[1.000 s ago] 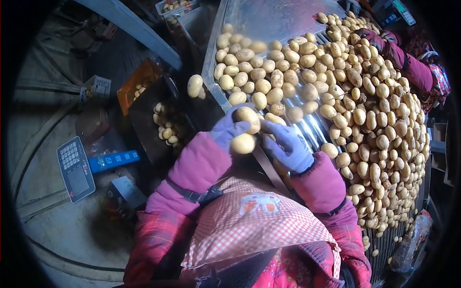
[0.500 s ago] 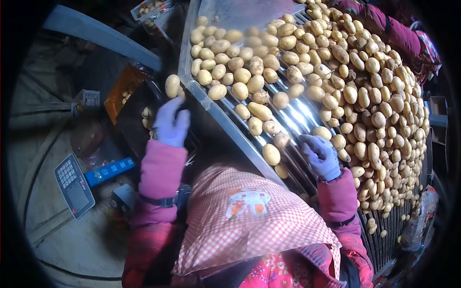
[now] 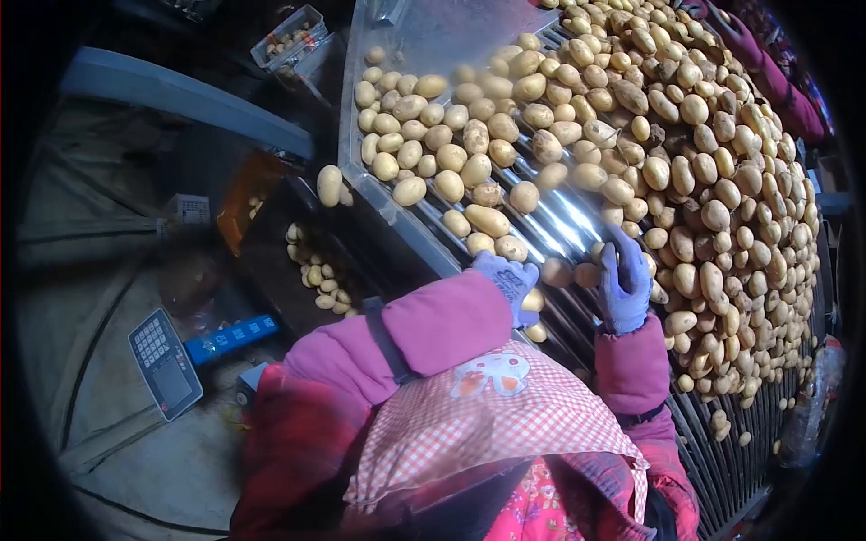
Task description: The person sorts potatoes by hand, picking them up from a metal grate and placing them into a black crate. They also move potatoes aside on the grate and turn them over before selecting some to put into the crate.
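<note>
My left hand (image 3: 507, 281), in a purple glove, reaches across my body to the near edge of the rollers (image 3: 541, 221). Its fingers and thumb curl around a potato (image 3: 534, 299) that is partly covered. Just past its fingertips lies a brownish potato (image 3: 557, 272). On the right, my gloved right hand (image 3: 624, 284) is open over the rollers with its fingers stretched forward. Another potato (image 3: 587, 275) sits beside its thumb side. Many pale potatoes (image 3: 713, 216) are heaped to the right of this hand.
A metal rim (image 3: 397, 216) borders the rollers. Two potatoes (image 3: 330, 186) rest outside it, above a dark container with several potatoes (image 3: 323, 279). A scale display (image 3: 166, 363) stands at left. At the far right, another person's sleeve (image 3: 785, 95) reaches over the heap.
My left hand has swung right, from beside the potatoes outside the rim to the rollers. My right hand's fingers have straightened forward. The brownish potato has shifted right.
</note>
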The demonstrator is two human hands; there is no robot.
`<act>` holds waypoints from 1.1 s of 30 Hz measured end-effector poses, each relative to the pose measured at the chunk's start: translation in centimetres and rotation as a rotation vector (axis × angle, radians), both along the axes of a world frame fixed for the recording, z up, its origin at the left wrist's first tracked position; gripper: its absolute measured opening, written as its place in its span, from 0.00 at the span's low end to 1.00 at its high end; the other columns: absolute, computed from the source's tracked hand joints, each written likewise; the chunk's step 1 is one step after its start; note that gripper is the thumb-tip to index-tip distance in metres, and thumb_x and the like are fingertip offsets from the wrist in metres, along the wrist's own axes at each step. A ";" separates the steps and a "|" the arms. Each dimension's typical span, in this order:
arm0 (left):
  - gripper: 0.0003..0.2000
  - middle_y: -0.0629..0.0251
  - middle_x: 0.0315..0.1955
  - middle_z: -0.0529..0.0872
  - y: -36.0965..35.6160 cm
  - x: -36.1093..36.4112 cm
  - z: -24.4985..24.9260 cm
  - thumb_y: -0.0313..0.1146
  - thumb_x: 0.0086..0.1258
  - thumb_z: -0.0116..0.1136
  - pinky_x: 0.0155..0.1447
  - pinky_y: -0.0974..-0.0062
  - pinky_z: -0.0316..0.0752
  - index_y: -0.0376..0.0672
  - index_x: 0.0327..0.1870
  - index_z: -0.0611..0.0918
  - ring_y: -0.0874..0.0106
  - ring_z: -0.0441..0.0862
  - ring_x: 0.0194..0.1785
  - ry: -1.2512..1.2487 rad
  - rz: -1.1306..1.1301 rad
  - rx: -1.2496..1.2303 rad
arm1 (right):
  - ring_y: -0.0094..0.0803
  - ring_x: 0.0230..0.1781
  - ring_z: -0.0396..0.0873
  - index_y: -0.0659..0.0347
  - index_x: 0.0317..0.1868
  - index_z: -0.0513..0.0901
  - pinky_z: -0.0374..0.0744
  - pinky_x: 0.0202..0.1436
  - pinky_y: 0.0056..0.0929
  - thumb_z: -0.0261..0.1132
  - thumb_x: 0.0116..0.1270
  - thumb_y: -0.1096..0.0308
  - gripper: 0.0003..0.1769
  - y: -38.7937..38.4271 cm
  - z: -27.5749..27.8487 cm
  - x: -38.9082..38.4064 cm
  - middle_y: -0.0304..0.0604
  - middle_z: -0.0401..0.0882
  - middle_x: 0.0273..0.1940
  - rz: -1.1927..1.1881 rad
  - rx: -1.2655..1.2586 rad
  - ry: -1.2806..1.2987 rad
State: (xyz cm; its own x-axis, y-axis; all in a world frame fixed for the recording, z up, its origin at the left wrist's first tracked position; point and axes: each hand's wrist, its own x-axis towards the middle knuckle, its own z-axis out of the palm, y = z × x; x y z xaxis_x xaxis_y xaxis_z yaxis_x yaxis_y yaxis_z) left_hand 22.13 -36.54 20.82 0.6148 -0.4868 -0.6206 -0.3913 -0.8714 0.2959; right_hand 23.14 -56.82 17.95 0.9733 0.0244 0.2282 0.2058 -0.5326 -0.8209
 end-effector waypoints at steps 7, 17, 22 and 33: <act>0.23 0.58 0.42 0.84 3.4 1.7 0.5 0.55 0.57 0.64 0.52 0.58 0.73 0.45 0.42 0.83 0.58 0.82 0.48 -0.265 0.345 -0.228 | 0.50 0.47 0.80 0.64 0.52 0.81 0.77 0.54 0.43 0.63 0.63 0.72 0.16 0.5 -0.4 0.9 0.53 0.82 0.49 0.130 -0.235 -0.145; 0.28 0.53 0.53 0.77 4.1 9.3 -3.1 0.62 0.58 0.59 0.57 0.50 0.71 0.56 0.55 0.81 0.52 0.76 0.55 -0.379 0.378 -0.041 | 0.41 0.49 0.79 0.54 0.55 0.79 0.72 0.56 0.42 0.66 0.59 0.64 0.22 -0.3 -2.2 2.7 0.41 0.81 0.49 0.387 -0.567 -0.177; 0.28 0.47 0.54 0.76 2.8 8.8 -2.2 0.60 0.60 0.57 0.57 0.51 0.73 0.54 0.58 0.78 0.49 0.77 0.55 -0.153 0.346 -0.063 | 0.42 0.43 0.79 0.54 0.54 0.81 0.73 0.51 0.41 0.67 0.58 0.66 0.21 -1.7 -3.5 4.1 0.43 0.82 0.46 0.225 -0.598 -0.225; 0.20 0.65 0.43 0.83 14.5 3.7 -3.5 0.27 0.65 0.68 0.47 0.79 0.80 0.41 0.57 0.75 0.78 0.82 0.43 -0.012 1.175 -1.580 | 0.41 0.42 0.80 0.54 0.56 0.82 0.74 0.52 0.40 0.66 0.60 0.69 0.21 -1.5 -4.9 3.9 0.43 0.83 0.46 0.114 -0.543 -0.282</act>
